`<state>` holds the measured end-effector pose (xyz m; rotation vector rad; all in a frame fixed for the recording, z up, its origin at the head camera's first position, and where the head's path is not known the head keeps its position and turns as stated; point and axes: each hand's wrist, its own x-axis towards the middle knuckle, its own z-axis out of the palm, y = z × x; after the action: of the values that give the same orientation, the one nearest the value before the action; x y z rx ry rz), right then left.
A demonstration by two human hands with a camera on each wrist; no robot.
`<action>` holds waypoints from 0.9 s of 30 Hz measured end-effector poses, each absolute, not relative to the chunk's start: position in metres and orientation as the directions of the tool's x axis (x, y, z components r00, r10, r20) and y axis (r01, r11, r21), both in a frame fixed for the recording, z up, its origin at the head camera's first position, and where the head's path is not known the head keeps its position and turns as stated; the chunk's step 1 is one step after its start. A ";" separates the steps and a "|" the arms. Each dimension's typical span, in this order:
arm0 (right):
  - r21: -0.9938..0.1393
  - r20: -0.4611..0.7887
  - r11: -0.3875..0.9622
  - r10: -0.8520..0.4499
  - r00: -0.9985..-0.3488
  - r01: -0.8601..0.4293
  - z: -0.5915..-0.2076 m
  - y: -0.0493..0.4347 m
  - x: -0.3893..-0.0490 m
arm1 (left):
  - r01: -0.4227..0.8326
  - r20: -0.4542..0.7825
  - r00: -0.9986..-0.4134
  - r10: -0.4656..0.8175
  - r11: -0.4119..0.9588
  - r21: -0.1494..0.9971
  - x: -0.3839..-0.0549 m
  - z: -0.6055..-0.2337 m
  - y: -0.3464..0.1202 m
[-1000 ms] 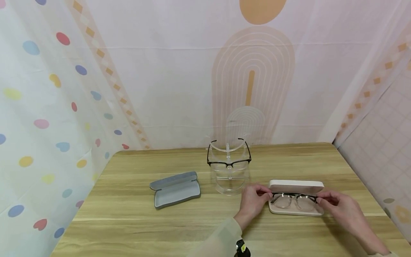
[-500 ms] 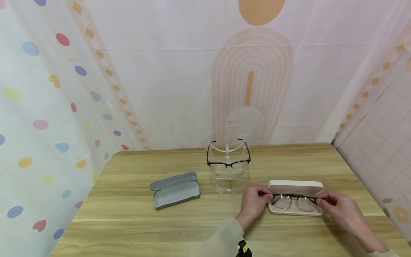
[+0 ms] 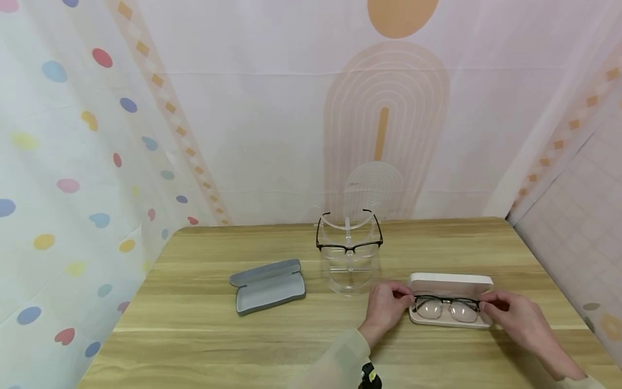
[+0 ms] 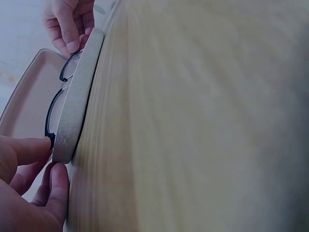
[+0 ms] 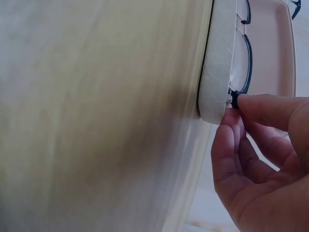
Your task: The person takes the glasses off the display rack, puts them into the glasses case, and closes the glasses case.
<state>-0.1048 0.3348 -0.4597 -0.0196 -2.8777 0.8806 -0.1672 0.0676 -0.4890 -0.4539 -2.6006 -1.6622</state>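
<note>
A pair of eyeglasses [image 3: 446, 299] with a black browline sits low in an opened white glasses case [image 3: 449, 324] at the right of the table. My left hand [image 3: 386, 307] pinches the left end of the frame, and my right hand [image 3: 518, 317] pinches the right end between thumb and fingers. In the left wrist view, the front wall of the case [image 4: 79, 96] hides the lower lenses. The right wrist view shows the thumb and fingers at the black hinge [image 5: 235, 98], right beside the case's end.
A clear display stand [image 3: 349, 281] holds another black pair of eyeglasses [image 3: 349, 249] behind my left hand. Left of it lies an opened grey glasses case [image 3: 270, 292]. A patterned curtain [image 3: 262, 135] hangs behind the wooden table [image 3: 218, 346].
The eyeglasses have sunk slightly lower into the white case, with both hands keeping their pinch. The head view has shifted a little; the stand and grey case stay put.
</note>
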 end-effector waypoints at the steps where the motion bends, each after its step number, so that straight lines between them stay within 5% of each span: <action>1: -0.556 0.118 0.831 0.049 -0.992 -0.025 -0.460 0.335 -0.105 | 0.255 0.173 -0.957 0.231 0.392 0.884 -0.167 -0.489 0.068; 16: -0.581 0.161 0.813 0.067 -0.985 -0.040 -0.460 0.344 -0.101 | 0.262 0.173 -0.954 0.246 0.397 0.880 -0.164 -0.484 0.060; 27: -0.752 0.169 0.660 0.201 -0.965 0.006 -0.454 0.346 -0.104 | 0.118 0.077 -0.987 0.138 0.316 0.941 -0.165 -0.484 0.056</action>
<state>-0.1039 0.3465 -0.4542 -0.1672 -2.6398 1.1944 -0.1646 0.0561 -0.4836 -0.2491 -2.5626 -1.8305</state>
